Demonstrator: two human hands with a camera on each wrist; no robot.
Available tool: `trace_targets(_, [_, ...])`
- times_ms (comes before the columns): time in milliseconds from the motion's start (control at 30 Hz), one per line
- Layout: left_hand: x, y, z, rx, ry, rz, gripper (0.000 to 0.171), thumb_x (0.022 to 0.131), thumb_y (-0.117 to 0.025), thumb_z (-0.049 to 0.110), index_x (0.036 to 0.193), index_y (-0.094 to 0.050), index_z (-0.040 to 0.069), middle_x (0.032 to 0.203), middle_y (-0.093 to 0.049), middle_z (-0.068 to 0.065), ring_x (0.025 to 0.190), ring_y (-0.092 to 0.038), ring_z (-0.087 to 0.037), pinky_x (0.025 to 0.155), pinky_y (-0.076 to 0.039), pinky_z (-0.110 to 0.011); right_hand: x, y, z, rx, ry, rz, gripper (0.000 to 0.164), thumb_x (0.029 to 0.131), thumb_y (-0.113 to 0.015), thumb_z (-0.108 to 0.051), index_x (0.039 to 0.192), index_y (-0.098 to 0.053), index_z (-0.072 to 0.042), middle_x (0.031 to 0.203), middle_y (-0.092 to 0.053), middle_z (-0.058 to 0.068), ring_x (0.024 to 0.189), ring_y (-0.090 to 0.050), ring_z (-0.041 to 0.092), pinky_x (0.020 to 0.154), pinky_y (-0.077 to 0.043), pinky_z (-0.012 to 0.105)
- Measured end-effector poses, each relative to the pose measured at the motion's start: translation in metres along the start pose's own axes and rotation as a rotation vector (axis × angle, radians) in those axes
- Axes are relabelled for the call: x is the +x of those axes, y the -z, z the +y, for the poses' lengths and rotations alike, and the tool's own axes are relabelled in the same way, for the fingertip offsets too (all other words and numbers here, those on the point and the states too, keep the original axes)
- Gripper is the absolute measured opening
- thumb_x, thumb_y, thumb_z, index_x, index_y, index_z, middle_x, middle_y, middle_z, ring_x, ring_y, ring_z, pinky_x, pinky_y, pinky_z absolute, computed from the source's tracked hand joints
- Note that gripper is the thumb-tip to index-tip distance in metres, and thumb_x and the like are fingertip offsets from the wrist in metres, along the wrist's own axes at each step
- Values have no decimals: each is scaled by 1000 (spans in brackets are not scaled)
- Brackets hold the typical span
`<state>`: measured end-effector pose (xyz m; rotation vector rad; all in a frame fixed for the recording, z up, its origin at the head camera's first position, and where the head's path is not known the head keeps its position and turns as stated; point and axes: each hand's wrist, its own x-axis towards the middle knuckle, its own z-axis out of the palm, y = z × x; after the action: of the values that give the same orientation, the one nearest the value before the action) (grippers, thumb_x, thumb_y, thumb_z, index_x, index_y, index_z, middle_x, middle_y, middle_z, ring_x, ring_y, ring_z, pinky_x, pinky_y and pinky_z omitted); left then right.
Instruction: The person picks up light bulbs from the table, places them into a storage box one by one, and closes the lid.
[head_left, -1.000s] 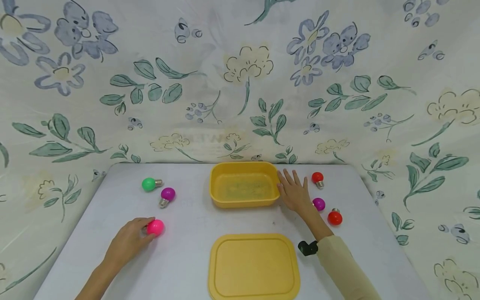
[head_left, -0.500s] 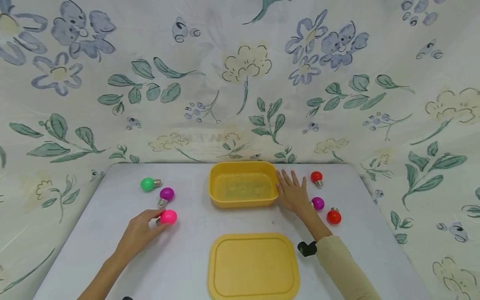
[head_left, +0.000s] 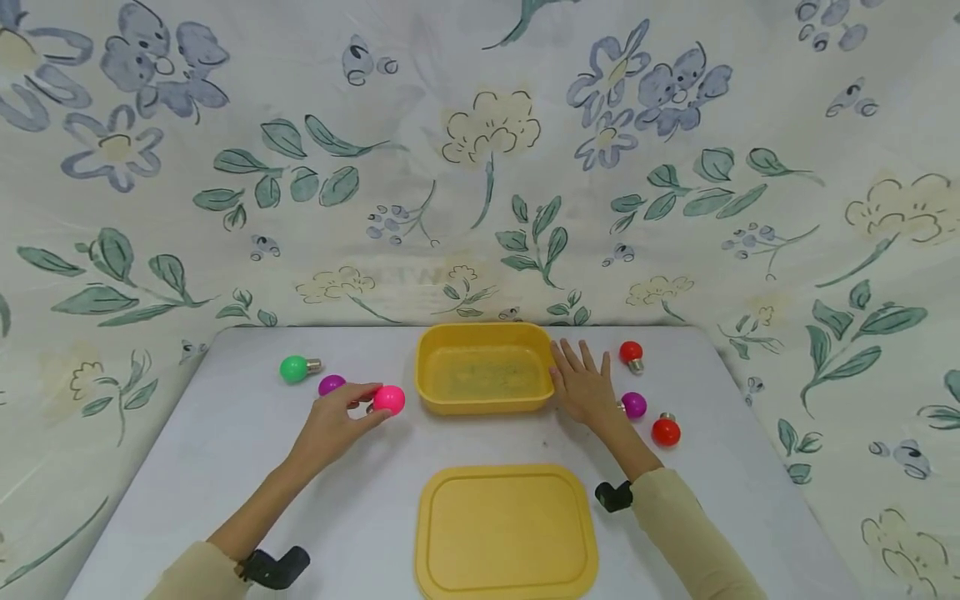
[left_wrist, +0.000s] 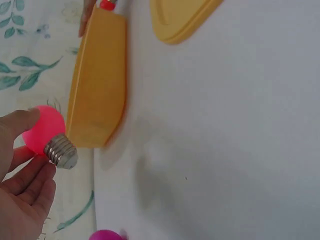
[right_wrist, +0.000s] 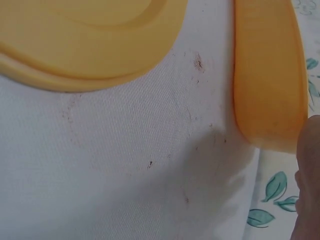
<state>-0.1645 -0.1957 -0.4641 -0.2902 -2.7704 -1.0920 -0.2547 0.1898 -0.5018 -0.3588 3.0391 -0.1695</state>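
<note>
My left hand pinches a pink light bulb by its round globe, raised over the table just left of the yellow plastic container. In the left wrist view the bulb's silver screw base points away from the fingers. The container stands open at the back of the table, with nothing seen inside. My right hand lies with its fingers spread and straight, touching the container's right end. In the right wrist view only part of that hand shows beside the container's wall.
A yellow lid lies flat in front of the container. To the left are a green bulb and a purple bulb, partly behind my left hand. Two red bulbs and another purple bulb lie at the right.
My left hand has carried the pink bulb from the left of the table, rightward and farther back, up beside the container. My right hand has stayed at the container's right end.
</note>
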Motion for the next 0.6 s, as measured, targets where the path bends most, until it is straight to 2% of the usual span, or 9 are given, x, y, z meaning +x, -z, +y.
trace_targets(233, [22, -17, 17, -25, -39, -26, 49, 85, -82, 19, 127, -65, -1, 117, -68, -17, 108, -62, -34, 89, -54, -52, 1, 0, 0, -15, -5, -9, 59, 109, -22, -42, 162, -11, -19, 166, -10, 5, 151, -1, 35, 115, 4, 64])
trace_targets(433, [43, -30, 24, -70, -85, -39, 47, 84, -82, 16, 124, -66, -3, 113, -69, -17, 104, -63, -33, 90, -53, -52, 2, -2, 0, -27, -10, -7, 60, 109, -25, -42, 162, -10, -18, 166, -10, 6, 152, -2, 34, 115, 6, 62])
trace_targets(600, [60, -42, 32, -95, -95, -65, 47, 85, -82, 17, 124, -67, -4, 113, -69, -17, 102, -62, -33, 90, -53, -49, 1, -2, 0, -36, -7, 3, 60, 109, -24, -41, 162, -11, -17, 166, -11, 6, 151, -4, 34, 116, 5, 61])
